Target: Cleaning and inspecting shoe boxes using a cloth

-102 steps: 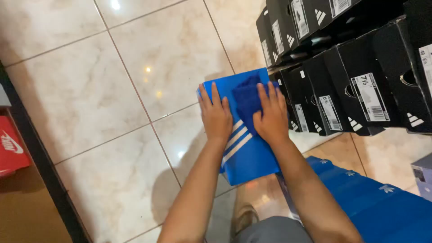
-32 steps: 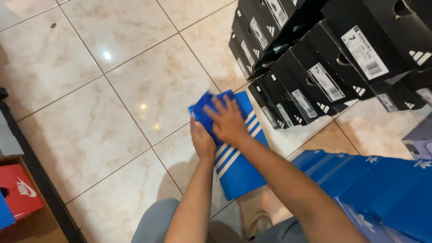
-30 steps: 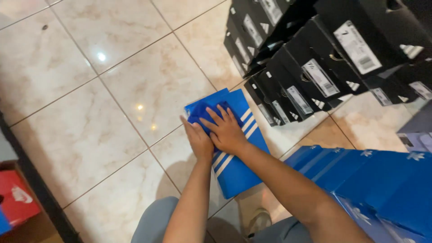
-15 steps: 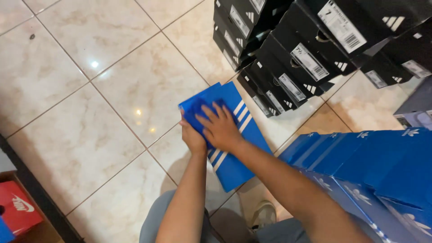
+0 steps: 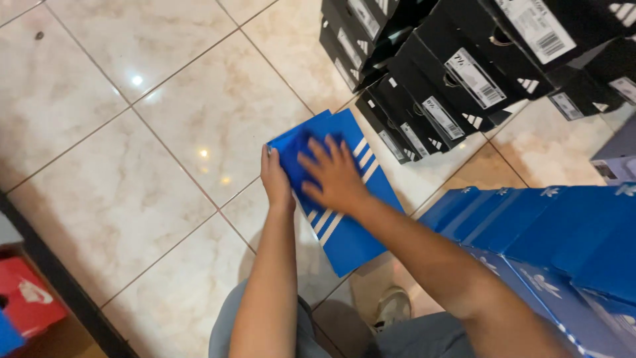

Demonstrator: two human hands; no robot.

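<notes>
Tiled floor (image 5: 132,166) | one blue flat box (image 5: 351,232) | left hand (image 5: 275,182) gripping edge | right hand (image 5: 334,176) spread flat on it

Blue striped flattened shoebox (image 5: 344,225), lying flat on tiled floor

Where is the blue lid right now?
The blue lid lies mid-frame on the tiled floor, under both hands, just left of the black boxes.
</notes>
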